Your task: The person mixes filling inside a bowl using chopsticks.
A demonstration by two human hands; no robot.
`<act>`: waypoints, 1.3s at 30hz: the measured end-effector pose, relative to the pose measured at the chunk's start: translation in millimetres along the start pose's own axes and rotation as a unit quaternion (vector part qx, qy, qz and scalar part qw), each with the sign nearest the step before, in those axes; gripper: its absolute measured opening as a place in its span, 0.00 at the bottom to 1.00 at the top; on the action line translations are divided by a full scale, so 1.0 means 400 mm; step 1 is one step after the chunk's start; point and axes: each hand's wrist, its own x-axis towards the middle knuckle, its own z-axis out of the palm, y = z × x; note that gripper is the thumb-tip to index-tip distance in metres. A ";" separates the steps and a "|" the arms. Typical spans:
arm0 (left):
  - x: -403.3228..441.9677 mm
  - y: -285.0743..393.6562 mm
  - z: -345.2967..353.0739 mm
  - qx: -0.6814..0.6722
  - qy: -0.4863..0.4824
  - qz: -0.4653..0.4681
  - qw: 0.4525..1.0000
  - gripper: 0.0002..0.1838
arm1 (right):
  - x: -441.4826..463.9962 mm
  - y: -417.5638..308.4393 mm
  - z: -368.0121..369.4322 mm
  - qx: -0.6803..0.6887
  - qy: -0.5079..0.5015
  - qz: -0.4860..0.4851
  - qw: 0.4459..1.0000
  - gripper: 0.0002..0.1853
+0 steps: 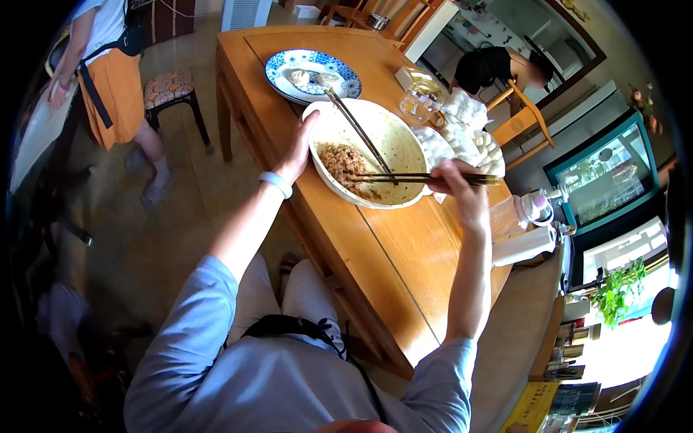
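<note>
The fingers of the right hand point(462, 189) were pinched around a pair of chopsticks point(426, 177), held nearly level over the rim of a white mixing bowl point(403, 137). The tips of that pair touched the minced filling point(341, 160), a brownish heap gathered on the left side of the bowl's inside. The left hand point(297, 150) lay against the bowl's outer left side, near the rim; most of its fingers were hidden, so whether they were spread or pressed together cannot be told. A pale band point(276, 185) circled that wrist.

A second pair of chopsticks point(354, 127) leaned on the bowl's far rim, their lower ends inside, by the held pair. The bowl stood on a wooden table point(382, 249), close to its near left edge.

Just beyond the bowl, a blue-and-white patterned plate point(278, 63) carried pale dumplings point(299, 76). Right of the bowl lay white plastic bags point(462, 112), with a glass mug point(419, 108) beside them. Nearer the table's right edge stood a clear bottle point(509, 216).

Farther out, a person in a black top point(485, 68) bent forward behind a wooden chair point(525, 123), and a person in orange shorts point(115, 97) stood at the left, near a cushioned stool point(170, 88).
</note>
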 end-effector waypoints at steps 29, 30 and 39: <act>-0.003 0.005 0.012 -0.033 0.024 0.004 0.999 0.28 | -0.013 0.051 -0.019 -0.002 0.033 -0.002 0.999 0.14; -0.005 0.004 0.011 -0.034 0.024 -0.001 0.999 0.28 | -0.008 0.072 0.003 0.032 0.045 0.006 0.998 0.13; 0.000 0.007 0.010 -0.018 0.026 0.000 0.999 0.28 | 0.030 0.084 0.108 0.063 -0.011 -0.038 0.997 0.15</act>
